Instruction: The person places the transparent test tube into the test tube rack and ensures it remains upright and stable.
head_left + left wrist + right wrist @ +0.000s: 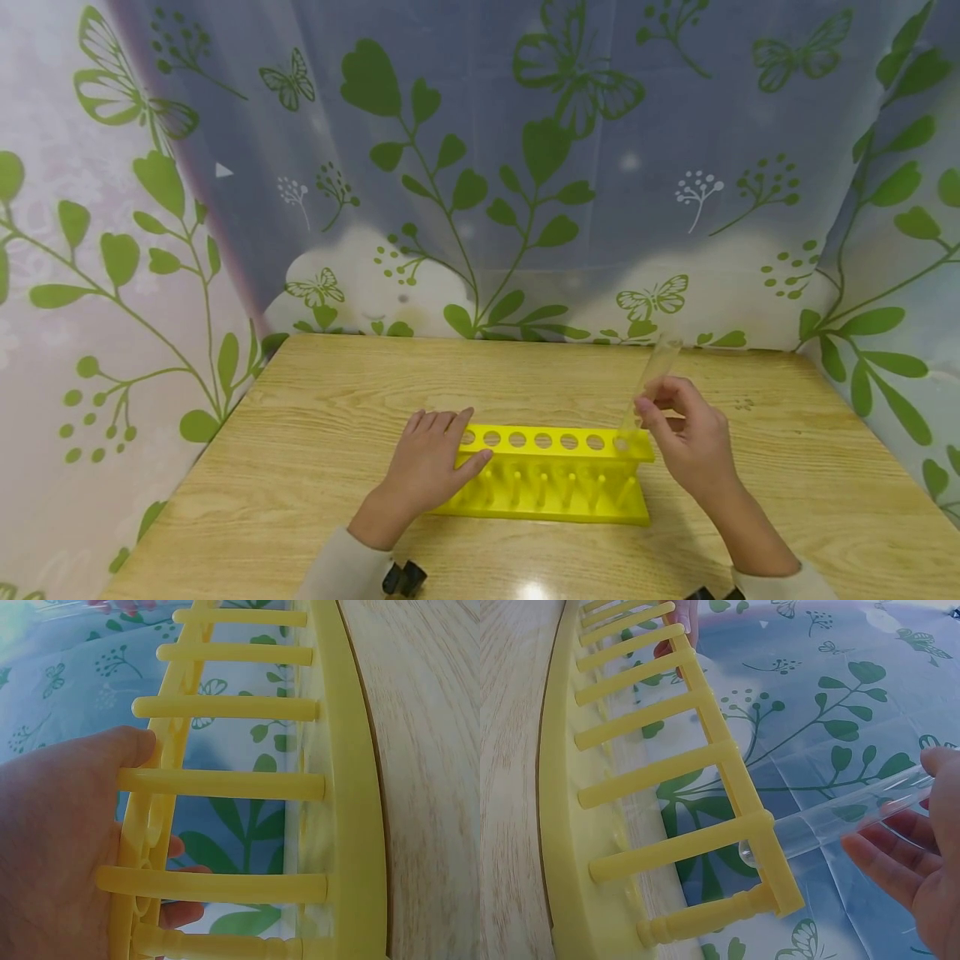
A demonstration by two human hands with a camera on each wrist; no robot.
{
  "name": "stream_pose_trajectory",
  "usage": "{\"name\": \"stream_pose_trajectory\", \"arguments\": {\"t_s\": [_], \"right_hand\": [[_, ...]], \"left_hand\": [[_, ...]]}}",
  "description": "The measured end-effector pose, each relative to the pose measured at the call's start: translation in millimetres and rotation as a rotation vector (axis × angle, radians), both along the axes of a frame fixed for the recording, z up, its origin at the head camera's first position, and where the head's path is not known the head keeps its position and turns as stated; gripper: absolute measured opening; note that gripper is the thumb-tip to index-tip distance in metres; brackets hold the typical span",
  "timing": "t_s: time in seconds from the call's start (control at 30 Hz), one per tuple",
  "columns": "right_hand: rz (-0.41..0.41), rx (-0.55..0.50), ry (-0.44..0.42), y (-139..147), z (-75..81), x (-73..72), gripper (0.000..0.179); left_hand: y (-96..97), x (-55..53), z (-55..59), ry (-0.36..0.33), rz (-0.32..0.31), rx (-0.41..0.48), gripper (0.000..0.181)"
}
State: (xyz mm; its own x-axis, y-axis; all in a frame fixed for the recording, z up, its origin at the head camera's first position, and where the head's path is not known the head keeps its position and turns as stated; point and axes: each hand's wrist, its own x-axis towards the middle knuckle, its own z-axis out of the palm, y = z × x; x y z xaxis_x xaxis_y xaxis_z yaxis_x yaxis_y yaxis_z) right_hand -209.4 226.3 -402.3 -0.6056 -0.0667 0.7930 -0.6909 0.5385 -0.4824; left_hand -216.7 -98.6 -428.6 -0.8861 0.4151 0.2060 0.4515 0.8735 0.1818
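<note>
A yellow test tube rack (555,517) stands on the table, with a row of round holes along its top bar and upright pegs below. My left hand (431,458) grips the left end of the top bar, thumb in front; in the left wrist view, fingertips (184,913) show behind it. Between thumb and fingers, my right hand (693,433) pinches a clear glass test tube (660,362), tilted with its upper end leaning back and right. The tube's rounded bottom (750,853) pokes just through the rack's rightmost hole. Its upper part is out of the right wrist view.
The wood-grain table (337,375) extends around the rack on all sides. Behind it hangs a blue and white curtain (480,167) printed with green leaves and butterflies, with patterned cloth also at left and right. Dark wrist devices (405,577) show near the sleeves.
</note>
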Motion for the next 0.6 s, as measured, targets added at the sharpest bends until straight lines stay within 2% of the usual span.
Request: {"name": "stream_pose_trajectory", "arguments": {"t_s": [0.3, 0.6], "right_hand": [[-0.011, 0.005, -0.032, -0.9, 1.6, 2.0, 0.028], [0.000, 0.005, -0.028, -0.4, 0.7, 1.3, 0.029]], "left_hand": [[-0.3, 0.7, -0.4, 0.009, -0.002, 0.007, 0.066], [-0.4, 0.4, -0.3, -0.002, 0.000, 0.011, 0.066]]}}
